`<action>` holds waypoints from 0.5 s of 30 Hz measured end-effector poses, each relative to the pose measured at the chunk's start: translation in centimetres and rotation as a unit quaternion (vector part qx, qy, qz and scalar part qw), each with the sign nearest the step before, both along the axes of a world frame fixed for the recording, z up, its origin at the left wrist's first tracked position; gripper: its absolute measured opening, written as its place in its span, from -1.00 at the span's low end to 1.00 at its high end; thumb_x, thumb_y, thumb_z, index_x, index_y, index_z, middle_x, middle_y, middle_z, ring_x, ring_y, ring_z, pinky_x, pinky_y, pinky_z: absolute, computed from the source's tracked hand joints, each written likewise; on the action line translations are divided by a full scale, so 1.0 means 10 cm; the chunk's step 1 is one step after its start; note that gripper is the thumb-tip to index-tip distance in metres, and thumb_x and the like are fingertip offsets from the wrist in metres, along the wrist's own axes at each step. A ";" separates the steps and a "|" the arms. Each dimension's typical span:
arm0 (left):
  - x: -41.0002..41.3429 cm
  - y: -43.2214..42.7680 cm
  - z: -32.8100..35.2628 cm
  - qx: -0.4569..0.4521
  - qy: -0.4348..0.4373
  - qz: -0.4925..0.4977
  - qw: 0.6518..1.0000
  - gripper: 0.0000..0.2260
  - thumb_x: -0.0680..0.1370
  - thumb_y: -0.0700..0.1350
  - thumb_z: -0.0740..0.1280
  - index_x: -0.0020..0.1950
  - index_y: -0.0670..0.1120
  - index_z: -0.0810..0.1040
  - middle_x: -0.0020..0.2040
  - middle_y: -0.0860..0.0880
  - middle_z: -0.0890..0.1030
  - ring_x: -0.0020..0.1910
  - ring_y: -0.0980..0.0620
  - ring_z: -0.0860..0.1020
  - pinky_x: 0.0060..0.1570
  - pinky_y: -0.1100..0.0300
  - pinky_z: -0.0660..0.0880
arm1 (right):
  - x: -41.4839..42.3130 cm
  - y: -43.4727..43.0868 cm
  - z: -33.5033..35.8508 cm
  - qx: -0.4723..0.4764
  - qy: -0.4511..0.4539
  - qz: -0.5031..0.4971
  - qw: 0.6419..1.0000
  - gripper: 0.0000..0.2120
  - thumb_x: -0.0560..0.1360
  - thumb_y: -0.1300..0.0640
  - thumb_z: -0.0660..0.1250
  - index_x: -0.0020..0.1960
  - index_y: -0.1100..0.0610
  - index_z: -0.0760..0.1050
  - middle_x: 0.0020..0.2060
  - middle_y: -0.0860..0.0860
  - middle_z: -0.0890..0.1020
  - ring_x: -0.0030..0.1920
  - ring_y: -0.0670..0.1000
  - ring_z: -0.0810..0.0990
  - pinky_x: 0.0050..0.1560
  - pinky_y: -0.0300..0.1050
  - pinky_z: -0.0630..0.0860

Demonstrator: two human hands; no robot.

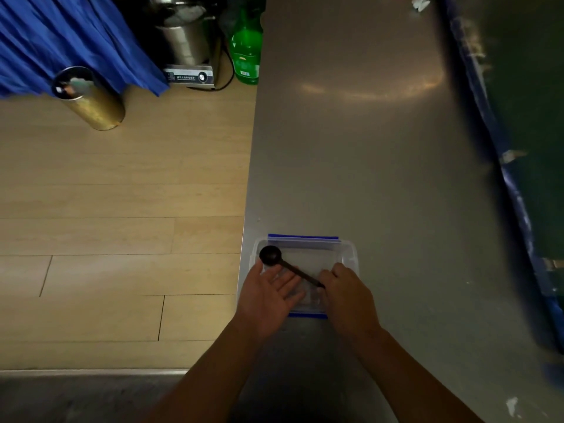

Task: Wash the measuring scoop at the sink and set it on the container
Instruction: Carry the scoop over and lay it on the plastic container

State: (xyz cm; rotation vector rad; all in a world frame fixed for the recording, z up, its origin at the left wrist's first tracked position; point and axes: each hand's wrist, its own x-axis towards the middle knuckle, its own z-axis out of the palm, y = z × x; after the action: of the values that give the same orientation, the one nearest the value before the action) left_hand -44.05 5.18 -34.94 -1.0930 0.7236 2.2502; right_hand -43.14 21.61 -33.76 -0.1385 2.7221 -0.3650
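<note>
Black plastic, that measuring scoop, and right now you've got it lying across the top of the clear container, bowl toward the far left corner, handle running back toward you on the right. Your right hand is pinched shut on the handle's end, so it isn't released yet. Your left hand is flat and open, palm up, fingers spread just under the handle over the container, gripping nothing.

Going by the task, I'd guess you're at the very end, the set-down, with only the let-go left. Can't tell if the scoop is wet though, and no sink shows here, so the washing part is unconfirmed. The container sits at the near left edge of the steel bench, blue clips at front and back.

Labels: the control box under the steel pot on the floor has print by its dial, too small to read. The green bottle has a label too, also unreadable.
</note>
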 end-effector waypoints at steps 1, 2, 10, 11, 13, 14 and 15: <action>0.00 0.00 0.01 -0.001 -0.001 0.001 1.000 -0.47 0.59 0.17 0.17 0.39 -0.18 0.44 0.31 -0.25 0.57 0.33 -0.23 0.51 0.39 -0.21 0.34 | -0.01 0.00 0.00 -0.001 0.000 0.001 1.000 -0.75 0.58 0.04 0.28 0.24 0.04 0.48 0.19 0.02 0.51 0.13 -0.02 0.52 0.14 -0.15 0.54; 0.00 0.01 0.01 -0.002 -0.002 0.001 1.000 -0.47 0.59 0.17 0.16 0.39 -0.18 0.43 0.31 -0.26 0.57 0.33 -0.23 0.50 0.39 -0.22 0.34 | -0.01 0.01 0.00 0.000 0.000 0.002 1.000 -0.75 0.58 0.04 0.28 0.24 0.04 0.48 0.18 0.01 0.51 0.13 -0.02 0.53 0.14 -0.15 0.54; -0.05 0.06 0.08 -0.018 -0.008 -0.009 1.000 -0.46 0.62 0.16 0.14 0.43 -0.20 0.39 0.33 -0.26 0.54 0.34 -0.24 0.49 0.42 -0.22 0.29 | -0.04 -0.01 -0.01 0.019 -0.015 0.007 1.000 -0.69 0.55 0.03 0.33 0.26 0.06 0.46 0.20 0.04 0.50 0.15 0.01 0.52 0.12 -0.10 0.56; -0.06 0.07 0.08 -0.020 -0.009 -0.008 1.000 -0.46 0.62 0.16 0.14 0.44 -0.20 0.38 0.34 -0.26 0.54 0.34 -0.23 0.49 0.42 -0.21 0.30 | -0.05 -0.01 -0.01 0.021 -0.015 0.006 1.000 -0.70 0.55 0.04 0.33 0.26 0.06 0.46 0.19 0.05 0.50 0.14 0.02 0.52 0.10 -0.10 0.56; -0.07 0.07 0.10 -0.023 -0.013 -0.007 1.000 -0.45 0.62 0.15 0.14 0.45 -0.21 0.36 0.35 -0.26 0.52 0.34 -0.23 0.48 0.40 -0.19 0.33 | -0.06 -0.03 -0.01 0.021 -0.016 0.000 1.000 -0.71 0.54 0.04 0.34 0.24 0.06 0.46 0.17 0.04 0.51 0.11 0.01 0.53 0.07 -0.10 0.56; -0.08 0.08 0.11 -0.020 -0.014 -0.005 1.000 -0.45 0.62 0.15 0.14 0.46 -0.22 0.34 0.35 -0.26 0.52 0.34 -0.23 0.48 0.38 -0.17 0.35 | -0.07 -0.03 -0.01 0.022 -0.016 -0.003 1.000 -0.72 0.54 0.03 0.35 0.22 0.05 0.47 0.16 0.04 0.52 0.10 0.01 0.54 0.06 -0.10 0.56; -0.08 0.08 0.11 -0.018 -0.014 -0.002 1.000 -0.44 0.62 0.14 0.14 0.47 -0.22 0.33 0.36 -0.26 0.52 0.34 -0.23 0.48 0.37 -0.16 0.37 | -0.08 -0.04 -0.01 0.023 -0.018 -0.008 1.000 -0.73 0.54 0.03 0.35 0.22 0.05 0.47 0.15 0.04 0.52 0.09 0.01 0.54 0.06 -0.10 0.56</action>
State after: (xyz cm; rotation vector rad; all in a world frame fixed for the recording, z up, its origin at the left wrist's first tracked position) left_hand -44.86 6.00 -33.80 -1.1356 0.7567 2.2222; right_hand -43.97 21.18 -33.83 -0.0981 2.6960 -0.3063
